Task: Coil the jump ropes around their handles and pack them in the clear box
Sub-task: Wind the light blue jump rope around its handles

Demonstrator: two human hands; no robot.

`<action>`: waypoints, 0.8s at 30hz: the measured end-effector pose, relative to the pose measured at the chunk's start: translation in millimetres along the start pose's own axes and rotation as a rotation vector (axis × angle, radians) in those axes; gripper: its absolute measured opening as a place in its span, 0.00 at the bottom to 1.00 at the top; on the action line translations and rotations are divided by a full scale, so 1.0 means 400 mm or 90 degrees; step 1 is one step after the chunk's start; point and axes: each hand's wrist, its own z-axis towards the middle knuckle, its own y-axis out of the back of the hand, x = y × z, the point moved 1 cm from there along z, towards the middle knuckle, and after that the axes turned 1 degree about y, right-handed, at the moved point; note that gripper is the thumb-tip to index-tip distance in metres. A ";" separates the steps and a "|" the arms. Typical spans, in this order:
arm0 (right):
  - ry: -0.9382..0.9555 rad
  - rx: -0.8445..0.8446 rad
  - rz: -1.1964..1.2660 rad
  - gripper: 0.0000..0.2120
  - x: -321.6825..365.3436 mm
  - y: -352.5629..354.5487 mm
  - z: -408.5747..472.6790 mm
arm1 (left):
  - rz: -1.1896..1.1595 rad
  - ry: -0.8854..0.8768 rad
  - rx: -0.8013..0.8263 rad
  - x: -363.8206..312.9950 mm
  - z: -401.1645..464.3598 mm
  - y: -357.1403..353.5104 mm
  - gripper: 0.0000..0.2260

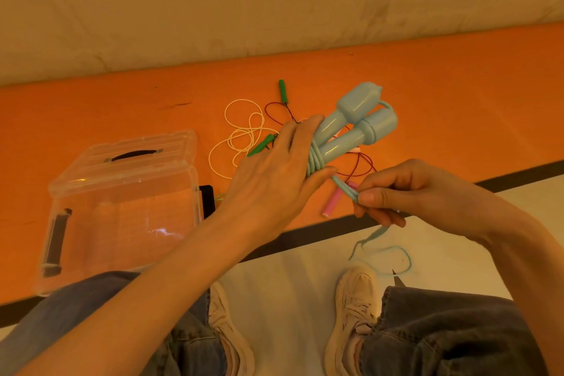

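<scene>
My left hand (280,168) grips the two light-blue handles (357,119) of a jump rope held side by side, with a few turns of blue rope (316,160) wound round them. My right hand (393,192) pinches the blue rope just below the handles. The loose end of the rope (381,256) trails down to the floor. The clear box (122,204) stands open on the orange surface at the left, its lid (137,152) tipped up behind it.
On the orange surface (457,101) lie a white rope (241,134) with green handles (283,91), a dark red rope (357,165) and a pink handle (334,201). My knees and pale shoes (357,299) are below, on a light floor.
</scene>
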 end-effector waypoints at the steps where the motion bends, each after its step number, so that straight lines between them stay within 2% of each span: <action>1: 0.005 -0.009 -0.003 0.14 0.005 0.001 -0.004 | -0.004 -0.001 0.012 0.000 0.000 0.000 0.29; 10: -0.014 -0.071 -0.009 0.14 0.017 0.012 -0.014 | -0.052 -0.020 0.156 0.002 0.000 -0.004 0.34; 15: 0.005 -0.052 0.008 0.13 0.021 -0.016 0.000 | 0.064 -0.031 0.118 -0.004 0.004 -0.012 0.34; 20: 0.013 -0.027 -0.008 0.15 0.021 -0.033 0.012 | 0.094 -0.067 0.079 -0.011 -0.009 -0.033 0.32; 24: 0.024 -0.065 0.009 0.14 0.024 -0.021 0.006 | 0.082 -0.051 0.049 -0.014 -0.002 -0.023 0.30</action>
